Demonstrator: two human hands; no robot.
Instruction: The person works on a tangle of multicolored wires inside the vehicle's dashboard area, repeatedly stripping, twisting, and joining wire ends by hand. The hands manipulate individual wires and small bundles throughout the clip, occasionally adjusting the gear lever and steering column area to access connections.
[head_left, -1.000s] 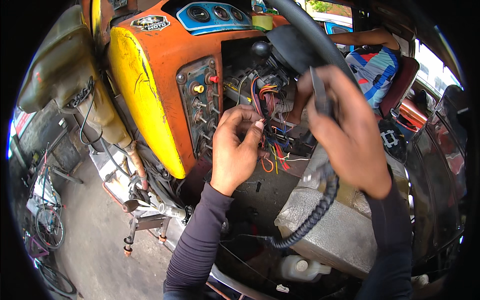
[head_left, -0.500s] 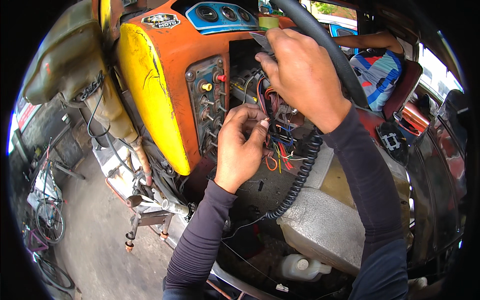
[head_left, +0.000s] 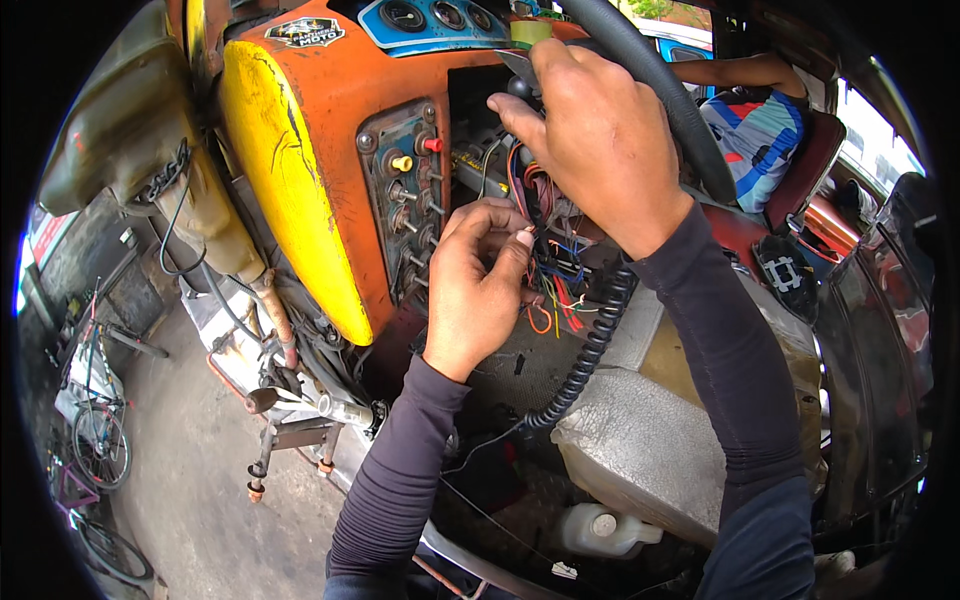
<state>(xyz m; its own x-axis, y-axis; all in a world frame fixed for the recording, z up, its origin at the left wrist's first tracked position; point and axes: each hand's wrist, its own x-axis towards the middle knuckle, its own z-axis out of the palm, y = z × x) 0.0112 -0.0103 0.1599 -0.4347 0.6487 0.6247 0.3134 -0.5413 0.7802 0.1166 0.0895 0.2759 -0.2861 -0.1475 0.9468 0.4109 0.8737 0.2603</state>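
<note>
In the head view my left hand (head_left: 474,285) is closed in a pinch on a thin wire (head_left: 527,231) in front of the dashboard opening. My right hand (head_left: 606,145) is raised beside the steering wheel, fingers curled and thumb held out to the left. A grey flat metal piece (head_left: 517,66) and a dark round knob (head_left: 520,88) show by its index finger. What its curled fingers hold is hidden. Between and below the hands hangs a bundle of loose coloured wires (head_left: 565,290). Left of them is a switch panel (head_left: 400,190) with red and yellow buttons and toggles.
The steering wheel (head_left: 660,85) curves close to my right hand. A coiled black cable (head_left: 590,365) hangs below the wires, beside a silver-covered box (head_left: 650,430). A white plastic jug (head_left: 603,530) lies low down. Another person's patterned shirt (head_left: 745,140) shows at right. A greenish tape roll (head_left: 530,33) sits on the dashboard.
The view has shifted slightly, so the dashboard sits a little further left and up. My right thumb has moved outward to the left. The left hand keeps its pinch on the wire.
</note>
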